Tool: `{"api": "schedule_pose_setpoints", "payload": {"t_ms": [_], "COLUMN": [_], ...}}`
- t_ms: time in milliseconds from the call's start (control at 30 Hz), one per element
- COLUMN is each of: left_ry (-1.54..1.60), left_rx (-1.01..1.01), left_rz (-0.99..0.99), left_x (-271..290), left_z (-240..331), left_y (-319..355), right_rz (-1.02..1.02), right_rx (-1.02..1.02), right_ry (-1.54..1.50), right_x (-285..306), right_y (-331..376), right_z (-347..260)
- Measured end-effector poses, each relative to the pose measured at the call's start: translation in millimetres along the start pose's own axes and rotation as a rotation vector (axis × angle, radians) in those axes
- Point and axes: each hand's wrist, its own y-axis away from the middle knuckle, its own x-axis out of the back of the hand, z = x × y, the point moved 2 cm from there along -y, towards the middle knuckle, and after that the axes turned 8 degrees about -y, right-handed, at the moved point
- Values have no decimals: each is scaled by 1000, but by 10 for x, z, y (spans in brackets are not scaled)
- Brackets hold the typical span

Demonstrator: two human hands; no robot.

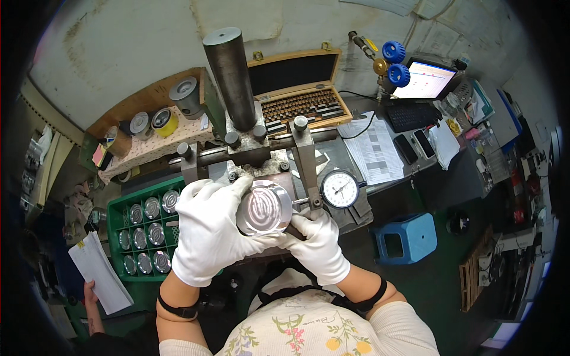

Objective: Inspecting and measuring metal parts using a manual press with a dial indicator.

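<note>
A shiny round metal piston [262,207], with a swirled recess in its top face, sits on the gauge stand [276,160] in front of me. My left hand [208,225], in a white glove, wraps round its left side, the thumb along the near edge. My right hand [317,240], also gloved, is closed at the piston's lower right edge; its fingertips are partly hidden. Just above those fingers, the probe of a dial gauge [339,189] points at the piston's right side. A thick steel column [231,80] rises behind the stand.
To the left, a green divided tray [113,222] holds several similar pistons. Behind stand an open wooden case of gauge blocks [306,107] and a cloth-covered shelf [160,139]. Papers [377,151], phones and a keyboard [412,114] lie right, above a blue stool [409,237]. Another person's hand [90,293] holds papers.
</note>
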Motion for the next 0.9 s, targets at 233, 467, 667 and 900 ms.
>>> {"api": "schedule_pose_setpoints", "payload": {"t_ms": [233,467,667,900], "left_ry": [-10,-20,-27,-16], "left_rx": [-6,-11,-13,-5], "left_rz": [-8,-14,2,7], "left_x": [3,-14,4,-14], "left_z": [-4,-10,-11,-12], "left_y": [1,1,3,1], "right_rz": [26,34,5,-17], "right_rx": [48,47,32,15], "right_ry": [21,25,28,41], "right_x": [-9,-14,-13,-13], "right_y": [-4,-10,0,-2], "right_z": [-1,2,-11,3]}}
